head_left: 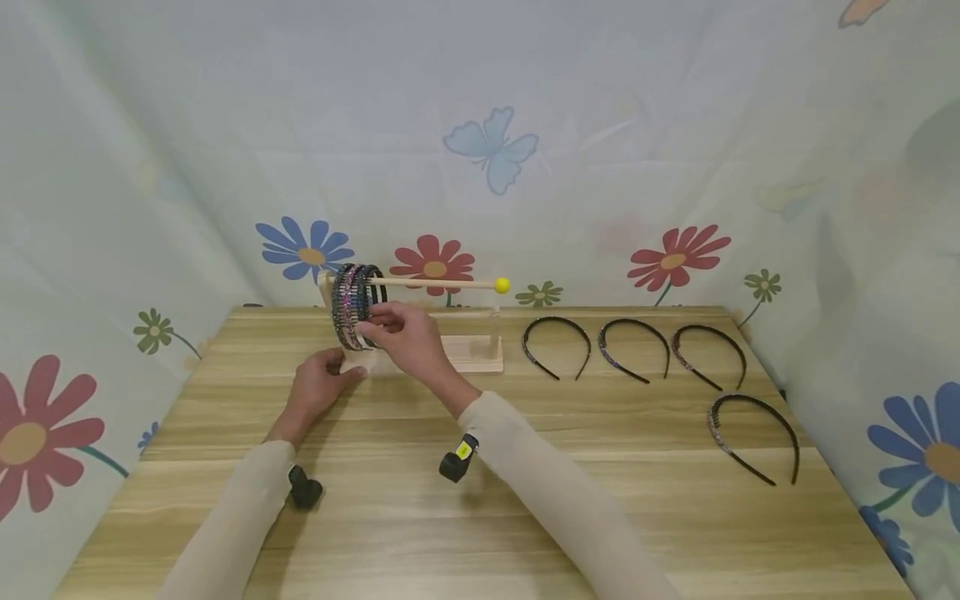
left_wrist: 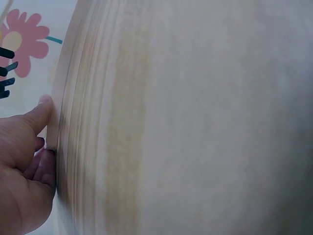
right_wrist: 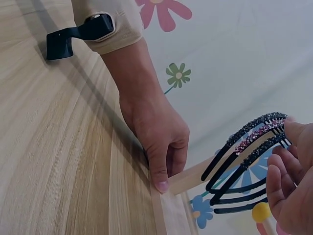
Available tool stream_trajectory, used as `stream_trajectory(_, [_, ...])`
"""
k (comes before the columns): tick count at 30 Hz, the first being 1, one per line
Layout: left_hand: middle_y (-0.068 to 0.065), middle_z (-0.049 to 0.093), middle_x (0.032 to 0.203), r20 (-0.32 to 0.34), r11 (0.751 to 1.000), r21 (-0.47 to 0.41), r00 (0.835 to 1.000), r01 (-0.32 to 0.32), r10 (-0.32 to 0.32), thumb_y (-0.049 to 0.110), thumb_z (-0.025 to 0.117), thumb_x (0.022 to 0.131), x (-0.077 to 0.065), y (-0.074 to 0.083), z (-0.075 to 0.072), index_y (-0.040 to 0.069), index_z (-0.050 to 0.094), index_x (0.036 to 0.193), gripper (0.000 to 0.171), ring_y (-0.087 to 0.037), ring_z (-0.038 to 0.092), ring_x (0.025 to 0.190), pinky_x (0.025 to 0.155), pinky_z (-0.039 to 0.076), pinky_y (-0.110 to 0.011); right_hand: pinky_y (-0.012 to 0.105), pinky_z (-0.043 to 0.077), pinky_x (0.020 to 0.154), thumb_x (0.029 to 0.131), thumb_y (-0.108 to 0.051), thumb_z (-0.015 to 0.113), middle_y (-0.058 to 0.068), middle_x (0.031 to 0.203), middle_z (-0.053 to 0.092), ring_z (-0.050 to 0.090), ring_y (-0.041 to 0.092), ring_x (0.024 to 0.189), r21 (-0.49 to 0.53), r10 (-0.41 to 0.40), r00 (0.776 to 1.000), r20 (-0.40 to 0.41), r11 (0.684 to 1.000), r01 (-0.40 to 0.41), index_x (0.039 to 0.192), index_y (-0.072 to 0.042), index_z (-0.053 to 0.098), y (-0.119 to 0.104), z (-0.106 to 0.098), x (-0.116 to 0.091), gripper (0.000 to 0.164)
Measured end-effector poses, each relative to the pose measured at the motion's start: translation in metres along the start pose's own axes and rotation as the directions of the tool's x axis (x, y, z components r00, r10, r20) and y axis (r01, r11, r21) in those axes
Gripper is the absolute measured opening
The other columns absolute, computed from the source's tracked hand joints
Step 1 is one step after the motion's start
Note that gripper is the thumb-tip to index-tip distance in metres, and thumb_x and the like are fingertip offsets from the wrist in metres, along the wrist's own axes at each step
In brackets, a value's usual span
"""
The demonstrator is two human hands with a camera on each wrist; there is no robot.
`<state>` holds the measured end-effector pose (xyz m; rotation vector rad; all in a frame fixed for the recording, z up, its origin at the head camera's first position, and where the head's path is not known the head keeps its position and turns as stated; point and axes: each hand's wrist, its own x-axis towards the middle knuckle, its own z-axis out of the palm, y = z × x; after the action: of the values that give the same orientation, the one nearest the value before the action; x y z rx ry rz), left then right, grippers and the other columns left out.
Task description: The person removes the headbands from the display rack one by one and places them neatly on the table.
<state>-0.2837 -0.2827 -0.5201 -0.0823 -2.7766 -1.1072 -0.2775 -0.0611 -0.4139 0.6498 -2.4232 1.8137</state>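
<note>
Several black headbands with beaded, sparkling tops hang bunched on the upper rod of a wooden stand; they also show as dark bands in the right wrist view. My right hand is at the near side of the bunch, its thumb and curled fingers pinching a headband; which one is partly hidden. My left hand grips the left end of the stand's base, low down beside the bunch. In the right wrist view, the thumb of that left hand presses the base's edge, with its other fingers curled behind.
The rod ends in a yellow ball, pointing right. On the table, right of the stand, three headbands lie in a row, with the middle headband between two others. Another headband lies nearer the right edge. A flowered cloth hangs behind.
</note>
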Motion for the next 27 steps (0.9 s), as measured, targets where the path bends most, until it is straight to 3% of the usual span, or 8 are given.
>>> stream_trajectory(6, [-0.011,0.064,0.088,0.003,1.0,0.0,1.0,0.0,0.0,0.034,0.076,0.094,0.0009,-0.001,-0.0001,0.002,0.069,0.105,0.034,-0.022,0.051,0.077,0.069,0.041,-0.036,0.02,0.053,0.077,0.096,-0.031,0.074,0.003,0.111,0.075,0.068,0.006,0.093,0.005,0.015,1.0,-0.011,1.0,-0.014,0.123,-0.01,0.072,0.0012,0.0035,0.0036,0.035])
stream_trajectory(15, [-0.017,0.072,0.108,0.013,1.0,-0.007,1.0,0.017,-0.017,0.032,0.076,0.095,0.0016,-0.0008,-0.0002,0.0,0.069,0.119,0.041,-0.024,0.061,0.09,0.08,0.048,-0.039,0.019,0.053,0.074,0.097,-0.026,0.072,0.003,0.106,0.075,0.067,0.007,0.092,-0.047,-0.011,1.0,-0.019,0.999,0.01,0.119,-0.009,0.073,0.0026,0.0032,0.0041,0.027])
stream_trajectory(22, [-0.009,0.06,0.082,0.003,1.0,-0.006,1.0,0.006,-0.006,0.031,0.077,0.094,0.0016,-0.0002,0.0001,0.002,0.068,0.1,0.031,-0.021,0.048,0.073,0.066,0.039,-0.036,0.02,0.052,0.076,0.099,-0.024,0.07,0.0,0.101,0.074,0.067,0.008,0.091,-0.064,-0.029,0.999,-0.03,0.998,0.027,0.119,-0.01,0.073,0.0033,-0.0003,0.0046,0.025])
stream_trajectory(27, [-0.011,0.066,0.089,0.004,1.0,0.001,1.0,0.012,-0.012,0.032,0.077,0.094,0.0019,-0.0018,0.0009,0.002,0.07,0.105,0.033,-0.021,0.052,0.076,0.07,0.041,-0.036,0.021,0.052,0.079,0.099,-0.024,0.07,0.0,0.101,0.074,0.067,0.008,0.093,-0.078,-0.076,0.996,-0.042,0.994,0.073,0.119,-0.011,0.073,0.0024,-0.0043,0.0062,0.024])
